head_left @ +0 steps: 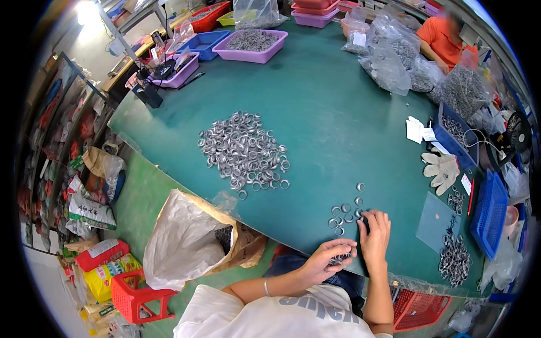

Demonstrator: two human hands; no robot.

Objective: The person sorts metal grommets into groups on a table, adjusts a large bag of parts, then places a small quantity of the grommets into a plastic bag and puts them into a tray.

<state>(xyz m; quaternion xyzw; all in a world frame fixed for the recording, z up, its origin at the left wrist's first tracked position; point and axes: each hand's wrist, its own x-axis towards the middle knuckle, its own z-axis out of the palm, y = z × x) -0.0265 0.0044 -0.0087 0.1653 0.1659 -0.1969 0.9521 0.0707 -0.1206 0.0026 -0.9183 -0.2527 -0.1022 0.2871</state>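
Observation:
My left hand (331,258) is closed around a small bunch of grey metal rings (340,259) at the near edge of the green table. Just to its right, my right hand (375,232) bends its thumb and fingers together on a small dark-grey piece, which looks like another ring and is partly covered by the fingers. Several loose rings (336,211) lie on the table beyond and left of the right fingertips. Farther left spreads a large heap of the same rings (239,147).
A lined paper sack (186,242) stands at the table's near left edge. On the right lie another ring pile (455,260), a clear sheet (437,221), a glove (441,169) and a blue basket (489,214). Filled plastic bags (389,67) and a co-worker (439,39) are at the far right.

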